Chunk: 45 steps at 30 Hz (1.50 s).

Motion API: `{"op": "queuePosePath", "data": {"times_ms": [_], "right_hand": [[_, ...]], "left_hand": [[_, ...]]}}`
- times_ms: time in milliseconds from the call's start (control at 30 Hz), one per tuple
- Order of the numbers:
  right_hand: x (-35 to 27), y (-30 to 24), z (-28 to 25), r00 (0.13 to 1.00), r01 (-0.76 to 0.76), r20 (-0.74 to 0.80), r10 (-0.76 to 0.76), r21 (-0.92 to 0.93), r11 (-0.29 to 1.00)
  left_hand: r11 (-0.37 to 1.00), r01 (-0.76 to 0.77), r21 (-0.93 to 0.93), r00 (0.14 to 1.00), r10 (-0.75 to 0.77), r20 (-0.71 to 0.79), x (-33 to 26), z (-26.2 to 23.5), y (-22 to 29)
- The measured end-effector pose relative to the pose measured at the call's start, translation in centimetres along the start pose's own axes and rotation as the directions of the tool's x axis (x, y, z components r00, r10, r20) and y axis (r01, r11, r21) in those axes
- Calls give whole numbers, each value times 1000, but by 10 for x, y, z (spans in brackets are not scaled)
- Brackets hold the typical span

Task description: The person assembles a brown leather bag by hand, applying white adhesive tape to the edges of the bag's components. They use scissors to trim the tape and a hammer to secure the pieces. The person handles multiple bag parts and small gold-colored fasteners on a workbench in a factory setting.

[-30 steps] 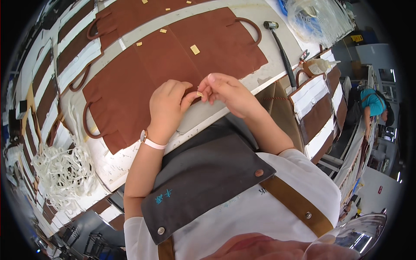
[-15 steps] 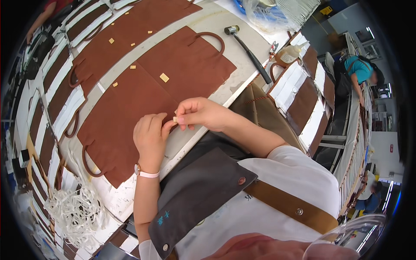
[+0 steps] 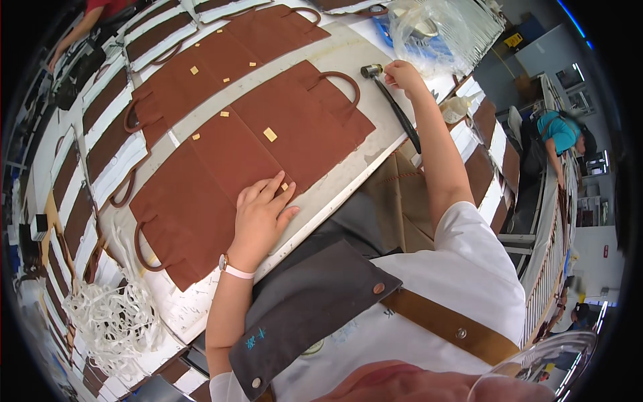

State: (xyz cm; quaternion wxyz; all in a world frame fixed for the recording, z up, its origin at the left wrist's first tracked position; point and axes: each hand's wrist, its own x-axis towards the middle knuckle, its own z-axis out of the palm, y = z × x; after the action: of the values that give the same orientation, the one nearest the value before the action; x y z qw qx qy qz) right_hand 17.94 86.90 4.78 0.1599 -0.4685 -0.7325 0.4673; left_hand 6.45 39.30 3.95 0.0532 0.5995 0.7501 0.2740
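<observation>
A brown bag panel (image 3: pixel 221 154) with a looped handle at each end lies flat on the table before me. My left hand (image 3: pixel 260 218) rests flat on its near edge, fingers spread. Beside the index fingertip sits a small pale tab (image 3: pixel 285 187). Other pale tabs lie on the panel, among them a larger one (image 3: pixel 270 135). Farther right my right hand (image 3: pixel 405 78) is raised by the head of a black-handled hammer (image 3: pixel 394 104), its fingers curled together. Whether something small is in that pinch, or whether it touches the hammer, I cannot make out.
A second brown panel (image 3: pixel 228 53) with tabs lies beyond. Stacked brown-and-white panels (image 3: pixel 107 147) fill the left, near a heap of white strips (image 3: pixel 114 328). At right are a glue bottle (image 3: pixel 455 109) and more panels. A plastic bag (image 3: pixel 429 30) covers a blue tray. Other people are nearby.
My hands have parted from a shared pinch on a small pale piece. The right has reached far right to the hammer's head; the left has flattened onto the panel beside a tab.
</observation>
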Motion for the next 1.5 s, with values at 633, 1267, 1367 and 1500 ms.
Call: {"op": "queuePosePath", "data": {"times_ms": [633,1267,1367,1500], "right_hand": [[8,-34,33,977,198,73,-200,-664,721],[-24,-102,198,511,835,255,-821,-375,403],[-15,-107,235,602,738,337,-724,-580,344],[-11,-119,246,713,631,342,-611,-693,348]], "left_hand": [[997,57,-46,998,-57,-8,0,-4,-1],[993,59,106,993,-47,-111,-10,-6,9],[995,62,81,992,-52,-114,-10,-7,9],[995,79,54,996,-76,-47,-13,-8,11]]}}
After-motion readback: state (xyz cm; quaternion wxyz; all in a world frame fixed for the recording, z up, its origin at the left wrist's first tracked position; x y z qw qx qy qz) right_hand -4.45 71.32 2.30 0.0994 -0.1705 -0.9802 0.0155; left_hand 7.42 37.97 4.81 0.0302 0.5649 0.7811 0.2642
